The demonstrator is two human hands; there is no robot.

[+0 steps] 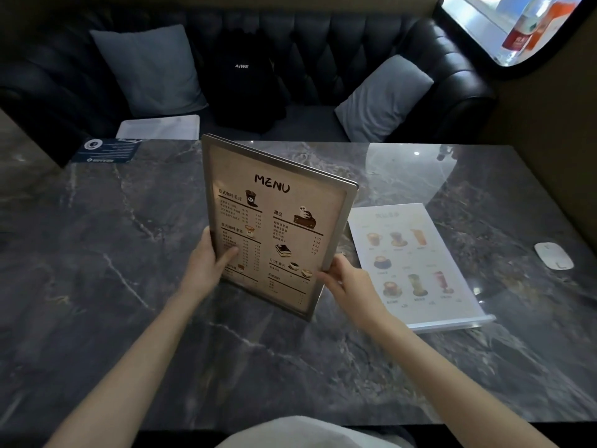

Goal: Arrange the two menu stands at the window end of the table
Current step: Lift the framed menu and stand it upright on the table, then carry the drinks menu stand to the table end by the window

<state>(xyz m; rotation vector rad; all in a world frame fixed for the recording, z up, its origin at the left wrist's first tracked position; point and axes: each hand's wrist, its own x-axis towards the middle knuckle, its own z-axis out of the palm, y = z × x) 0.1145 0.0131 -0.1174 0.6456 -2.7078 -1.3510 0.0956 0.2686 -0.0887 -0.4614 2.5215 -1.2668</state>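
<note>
Nearest, pale cloth (310, 431) at the lower edge, perhaps the lap, though too cropped to tell. Beyond it, two bare forearms stretched out over the dark marbled bench (129, 334). Left hand (206, 263) closed on the left edge of the framed menu stand (274, 221), thumb laid across its printed face; right hand (342, 279) pinched onto the lower right edge, fingers wrapped behind. Stand held upright and turned a little, its far left corner higher, bottom edge seemingly lifted off or barely touching the bench; contact hard to judge from this angle. Just right of it, the second menu stand (416, 263), white with drink pictures, lying flat on its back, base bar toward the near side. Further right, a small white mouse-like object (554, 255), well apart. At the far left corner of the bench, a dark blue card (105, 151) and a clear tray (158, 127) just behind it. Past the bench, a black tufted sofa (323, 53) with two grey cushions and a dark bag (242, 82) between them. Window (517, 24) at the upper right, so the window end judged to be the bench's right side. Step in hand: carrying the first stand. Next called for: swinging it rightward past the flat stand, setting it down squarely near the wall, then raising the white one beside it.
</note>
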